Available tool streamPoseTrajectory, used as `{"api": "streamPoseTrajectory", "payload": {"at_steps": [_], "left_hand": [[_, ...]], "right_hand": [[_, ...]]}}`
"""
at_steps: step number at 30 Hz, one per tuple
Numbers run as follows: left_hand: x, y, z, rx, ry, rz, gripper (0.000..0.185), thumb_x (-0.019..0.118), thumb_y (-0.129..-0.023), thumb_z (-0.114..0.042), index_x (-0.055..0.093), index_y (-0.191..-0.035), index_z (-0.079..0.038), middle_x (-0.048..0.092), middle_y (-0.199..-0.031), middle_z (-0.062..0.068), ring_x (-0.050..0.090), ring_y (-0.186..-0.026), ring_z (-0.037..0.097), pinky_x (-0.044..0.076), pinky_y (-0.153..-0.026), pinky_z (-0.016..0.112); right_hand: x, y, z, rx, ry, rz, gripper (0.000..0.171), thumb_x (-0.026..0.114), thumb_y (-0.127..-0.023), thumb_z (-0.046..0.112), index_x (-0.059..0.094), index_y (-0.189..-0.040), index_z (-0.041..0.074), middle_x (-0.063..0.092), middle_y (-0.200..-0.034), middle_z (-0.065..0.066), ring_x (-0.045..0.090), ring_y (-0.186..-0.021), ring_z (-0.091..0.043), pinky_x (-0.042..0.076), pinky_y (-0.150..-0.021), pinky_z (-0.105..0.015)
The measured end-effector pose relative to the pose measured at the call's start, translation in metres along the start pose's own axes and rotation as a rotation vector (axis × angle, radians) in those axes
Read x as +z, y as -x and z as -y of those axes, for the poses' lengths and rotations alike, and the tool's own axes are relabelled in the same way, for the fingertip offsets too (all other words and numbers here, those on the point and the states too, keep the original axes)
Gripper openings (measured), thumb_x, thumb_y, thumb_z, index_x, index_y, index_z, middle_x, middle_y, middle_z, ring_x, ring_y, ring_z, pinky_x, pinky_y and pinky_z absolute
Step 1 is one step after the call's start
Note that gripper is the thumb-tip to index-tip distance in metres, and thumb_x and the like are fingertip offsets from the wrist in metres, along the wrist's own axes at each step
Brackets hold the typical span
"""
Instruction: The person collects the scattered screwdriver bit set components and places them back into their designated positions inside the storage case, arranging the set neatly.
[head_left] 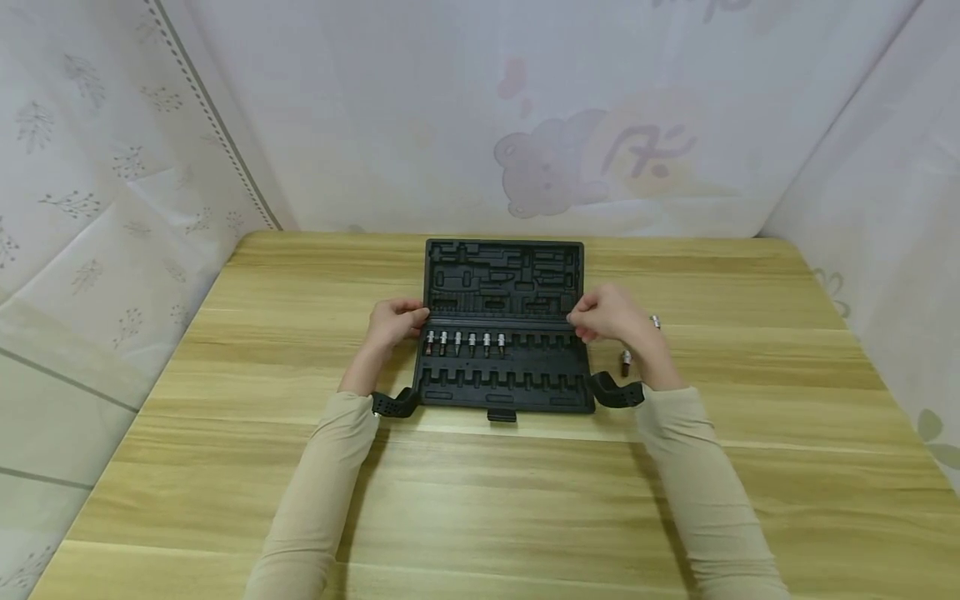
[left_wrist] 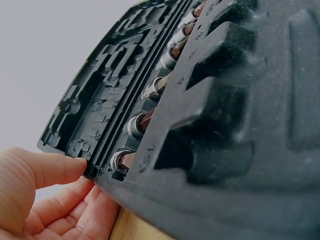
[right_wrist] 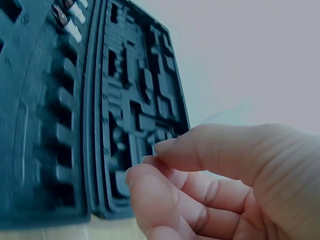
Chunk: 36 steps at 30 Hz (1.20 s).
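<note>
A black plastic socket case (head_left: pixel 506 379) lies opened flat on the table, its moulded lid (head_left: pixel 504 279) at the back. Several silver bit sockets (head_left: pixel 472 340) sit side by side in the left slots of the upper row. My left hand (head_left: pixel 395 321) pinches the case's left edge at the hinge, thumb on top and fingers beneath, as the left wrist view shows. Over the right edge near the hinge is my right hand (head_left: pixel 606 315), its fingers loosely curled. In the right wrist view nothing shows between its thumb and fingers; whether they touch the case I cannot tell.
Two loose bit sockets lie on the wooden table (head_left: pixel 495 508) right of the case: one (head_left: pixel 626 363) beside the right wrist, another (head_left: pixel 656 321) behind the forearm. A latch (head_left: pixel 502 415) juts from the case's front. Printed curtains (head_left: pixel 420 125) hang behind the table.
</note>
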<state>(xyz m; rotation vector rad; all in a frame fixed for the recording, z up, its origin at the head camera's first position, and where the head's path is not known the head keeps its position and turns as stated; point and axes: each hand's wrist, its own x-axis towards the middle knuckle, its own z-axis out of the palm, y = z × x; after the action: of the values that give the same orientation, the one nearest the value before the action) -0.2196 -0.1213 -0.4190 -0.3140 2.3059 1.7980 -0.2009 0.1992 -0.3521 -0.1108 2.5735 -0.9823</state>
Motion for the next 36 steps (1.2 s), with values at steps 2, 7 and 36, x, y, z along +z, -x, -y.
{"api": "streamPoseTrajectory", "payload": {"at_steps": [2, 7, 36], "left_hand": [[0.000, 0.000, 0.000, -0.005, 0.001, 0.003, 0.031, 0.060, -0.092, -0.011, 0.060, -0.117, 0.006, 0.060, -0.112, 0.021, 0.059, -0.079, 0.017, 0.054, -0.071, 0.026], [0.000, 0.001, -0.002, -0.013, 0.004, 0.000, 0.030, 0.060, -0.091, -0.011, 0.060, -0.117, 0.006, 0.060, -0.112, 0.020, 0.059, -0.080, 0.017, 0.054, -0.071, 0.026], [-0.002, 0.002, -0.002, -0.027, 0.000, 0.017, 0.033, 0.058, -0.093, -0.011, 0.058, -0.122, 0.005, 0.058, -0.119, 0.021, 0.059, -0.092, 0.024, 0.054, -0.075, 0.029]], "right_hand": [[-0.003, 0.002, -0.004, -0.003, -0.008, -0.012, 0.023, 0.055, -0.093, 0.009, 0.065, -0.096, -0.012, 0.066, -0.074, -0.013, 0.065, -0.066, -0.022, 0.057, -0.066, -0.038], [-0.011, 0.007, -0.015, 0.002, -0.016, -0.048, 0.024, 0.056, -0.091, 0.007, 0.065, -0.095, -0.014, 0.066, -0.067, -0.006, 0.063, -0.059, -0.015, 0.056, -0.061, -0.034], [-0.033, 0.028, -0.074, 0.219, -0.052, -0.041, 0.023, 0.060, -0.089, 0.011, 0.064, -0.078, -0.009, 0.063, -0.059, -0.003, 0.060, -0.053, -0.012, 0.052, -0.052, -0.025]]}}
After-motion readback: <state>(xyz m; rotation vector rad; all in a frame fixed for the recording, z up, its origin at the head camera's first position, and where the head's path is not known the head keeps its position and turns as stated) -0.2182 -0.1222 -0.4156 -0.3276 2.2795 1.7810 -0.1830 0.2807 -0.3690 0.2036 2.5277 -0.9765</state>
